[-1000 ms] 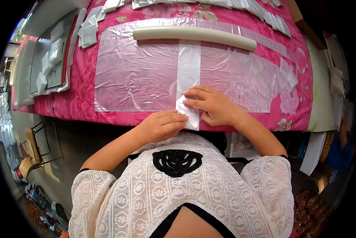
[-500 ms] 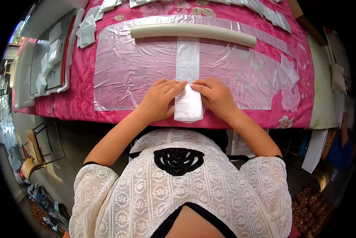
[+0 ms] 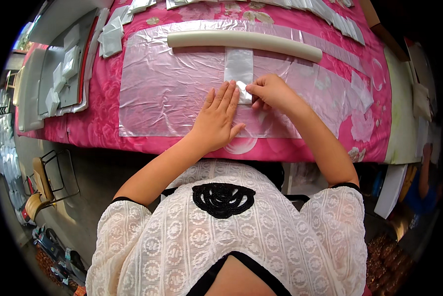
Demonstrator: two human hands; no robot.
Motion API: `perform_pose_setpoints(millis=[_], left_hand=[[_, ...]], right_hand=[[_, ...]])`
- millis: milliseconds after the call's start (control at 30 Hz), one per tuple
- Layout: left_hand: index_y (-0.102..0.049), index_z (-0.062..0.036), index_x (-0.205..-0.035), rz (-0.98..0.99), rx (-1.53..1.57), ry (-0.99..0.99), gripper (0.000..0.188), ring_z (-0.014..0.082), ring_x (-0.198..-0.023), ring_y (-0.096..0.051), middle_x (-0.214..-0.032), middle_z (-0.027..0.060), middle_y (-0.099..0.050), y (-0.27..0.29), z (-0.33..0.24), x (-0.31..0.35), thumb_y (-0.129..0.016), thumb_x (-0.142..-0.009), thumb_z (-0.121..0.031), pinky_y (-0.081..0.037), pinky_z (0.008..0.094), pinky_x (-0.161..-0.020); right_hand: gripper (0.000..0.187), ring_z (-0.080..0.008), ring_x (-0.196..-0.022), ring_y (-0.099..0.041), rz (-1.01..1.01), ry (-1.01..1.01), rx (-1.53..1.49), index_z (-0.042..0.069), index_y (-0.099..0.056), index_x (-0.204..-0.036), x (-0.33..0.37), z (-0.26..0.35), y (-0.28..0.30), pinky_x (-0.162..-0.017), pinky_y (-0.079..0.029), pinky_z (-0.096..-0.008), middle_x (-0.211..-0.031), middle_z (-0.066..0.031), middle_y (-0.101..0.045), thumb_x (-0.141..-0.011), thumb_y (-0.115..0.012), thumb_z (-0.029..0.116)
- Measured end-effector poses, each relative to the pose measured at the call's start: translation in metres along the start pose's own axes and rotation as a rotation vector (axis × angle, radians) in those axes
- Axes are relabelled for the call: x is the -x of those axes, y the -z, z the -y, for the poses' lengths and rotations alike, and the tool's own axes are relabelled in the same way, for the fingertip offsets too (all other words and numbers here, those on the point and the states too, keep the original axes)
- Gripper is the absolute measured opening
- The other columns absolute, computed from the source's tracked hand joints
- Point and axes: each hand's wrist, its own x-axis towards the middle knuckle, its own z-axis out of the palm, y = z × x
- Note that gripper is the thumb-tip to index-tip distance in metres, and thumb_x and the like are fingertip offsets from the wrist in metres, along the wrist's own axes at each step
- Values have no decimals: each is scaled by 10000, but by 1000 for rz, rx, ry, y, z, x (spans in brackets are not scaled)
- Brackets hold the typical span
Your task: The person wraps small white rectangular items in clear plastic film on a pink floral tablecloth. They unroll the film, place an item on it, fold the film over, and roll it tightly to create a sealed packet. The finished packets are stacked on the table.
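Note:
A narrow strip of whitish plastic film [image 3: 238, 64] runs toward me from under a long cream tube [image 3: 246, 39]. Its near end is folded into a short, glossy flap. Flat beside this flap lies my left hand [image 3: 215, 118], fingers stretched out and fingertips at its left edge. My right hand [image 3: 271, 92] is closed in a pinch at the flap's right edge, thumb and forefinger on the film. Beneath them a wide clear plastic sheet [image 3: 167, 93] covers part of the pink flowered tablecloth [image 3: 95, 130].
Folded white packets [image 3: 112, 39] lie at the far left, with a row of similar packets [image 3: 325, 14] along the far side. More small packets rest on a grey board [image 3: 83, 59] at left. A loose film piece [image 3: 362, 91] lies at right. A chair [image 3: 44, 185] stands lower left.
The strip's near end has been folded away from me and is now much shorter. Both hands moved farther from me; the left flattened out, and the right went to the flap's right edge.

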Motion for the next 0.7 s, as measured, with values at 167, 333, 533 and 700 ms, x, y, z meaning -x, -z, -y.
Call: perform_pose_setpoints(millis=[167, 333, 533, 700], left_hand=[[-240, 31, -1367, -18, 24, 38, 715, 298, -1352, -177, -1440, 195, -210, 1, 0, 0, -504, -828, -358, -108, 439, -1088], [-360, 17, -1292, -104, 59, 9, 606, 301, -1289, -304, -1375, 190, -333, 4, 4, -5, -568, -793, -257, -216, 424, -1055], [-545, -10, -958, -299, 89, -153, 247, 311, -1061, -536, -1162, 162, -546, 2, 26, -16, -617, -740, -102, -436, 386, -884], [-531, -27, -874, -285, 182, -125, 146, 284, -990, -582, -1074, 141, -598, 4, 28, -21, -598, -756, -78, -469, 356, -833]], right_hand=[[375, -227, -857, -615, -585, 573, 563, 6, -566, -1017, 17, -13, -26, -684, -487, -346, -971, -153, -604, -718, -706, 183], [521, -283, -1163, -449, -530, 1016, 882, 31, -507, -1176, 1, -24, -10, -969, -372, -373, -1230, -142, -500, -705, -688, 159], [451, -298, -1183, -437, -290, 1032, 798, 31, -525, -1181, -10, -22, 5, -1004, -345, -377, -1283, -134, -473, -741, -608, 87], [441, -296, -1125, -487, -289, 1058, 726, 32, -568, -1122, -8, -19, 8, -963, -384, -374, -1195, -134, -540, -683, -571, -10]])
